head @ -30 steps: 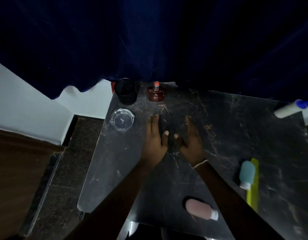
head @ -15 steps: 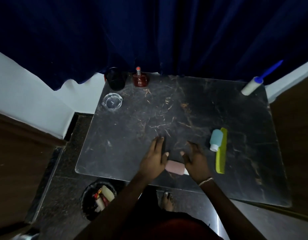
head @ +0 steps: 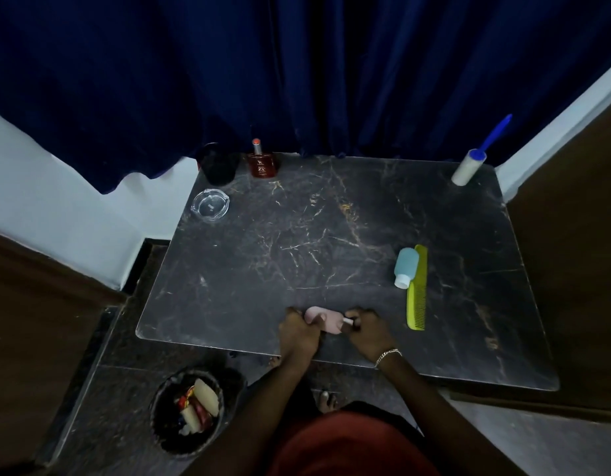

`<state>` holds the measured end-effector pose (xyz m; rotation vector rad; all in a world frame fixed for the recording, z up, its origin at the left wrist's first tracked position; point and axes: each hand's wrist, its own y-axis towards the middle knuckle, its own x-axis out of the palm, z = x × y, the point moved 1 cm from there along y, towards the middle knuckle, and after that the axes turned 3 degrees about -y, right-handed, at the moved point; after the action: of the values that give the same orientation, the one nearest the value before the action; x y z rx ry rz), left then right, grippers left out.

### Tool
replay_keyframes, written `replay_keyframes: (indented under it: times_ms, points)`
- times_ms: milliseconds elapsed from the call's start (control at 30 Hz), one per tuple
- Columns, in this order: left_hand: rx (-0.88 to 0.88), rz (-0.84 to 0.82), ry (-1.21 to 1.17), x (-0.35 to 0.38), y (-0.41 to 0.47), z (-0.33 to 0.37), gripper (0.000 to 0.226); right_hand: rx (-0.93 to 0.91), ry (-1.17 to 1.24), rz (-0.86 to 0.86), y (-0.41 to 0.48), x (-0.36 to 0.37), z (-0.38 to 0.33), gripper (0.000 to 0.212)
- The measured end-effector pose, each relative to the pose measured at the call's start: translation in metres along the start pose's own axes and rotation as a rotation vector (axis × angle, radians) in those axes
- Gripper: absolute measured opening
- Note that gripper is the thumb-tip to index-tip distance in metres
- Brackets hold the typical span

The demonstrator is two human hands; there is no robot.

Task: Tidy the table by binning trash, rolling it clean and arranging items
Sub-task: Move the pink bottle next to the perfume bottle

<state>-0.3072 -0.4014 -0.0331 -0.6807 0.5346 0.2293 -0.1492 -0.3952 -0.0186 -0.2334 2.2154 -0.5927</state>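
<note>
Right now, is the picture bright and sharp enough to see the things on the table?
Head view: dim and underexposed; the black cup nearly merges with the curtain; wide-angle bending at the table edges; the pink bottle stays readable.

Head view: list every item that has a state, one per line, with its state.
Pink bottle: lying near the front edge, gripped by left hand and right hand.
Blue bottle: lying, cap on, beside the comb.
Green comb: lying flat.
Lint roller: resting at the back right corner.
Perfume bottle: upright.
Glass ashtray: empty.
Black cup: upright.
Bin: holds trash.
</note>
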Motion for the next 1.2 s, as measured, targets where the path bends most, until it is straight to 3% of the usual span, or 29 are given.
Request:
replay_keyframes:
  times_ms: [267, 500, 633, 867, 1000, 1200]
  points:
    - [0.029, -0.015, -0.316, 0.0, 0.009, -0.003, 0.034, 0.026, 0.11, 0.048, 0.009, 0.007, -0.003, 0.025]
    - [0.08, -0.051, -0.614, -0.04, 0.017, 0.026, 0.036, 0.006, 0.398, 0.035, 0.01, 0.002, -0.047, 0.021]
    - [0.125, -0.036, -0.621, -0.066, 0.039, 0.044, 0.028, -0.021, 0.533, 0.014, 0.026, -0.001, -0.084, 0.021]
    - [0.247, -0.063, -0.532, -0.101, 0.1, 0.074, 0.011, -0.075, 0.484, 0.046, 0.084, -0.007, -0.156, 0.025]
    - [0.344, -0.075, -0.385, -0.121, 0.142, 0.084, 0.04, -0.133, 0.356, 0.108, 0.128, -0.009, -0.197, 0.031]
    - [0.442, -0.083, -0.316, -0.142, 0.211, 0.109, 0.043, -0.152, 0.275, 0.172, 0.196, 0.0, -0.248, 0.033]
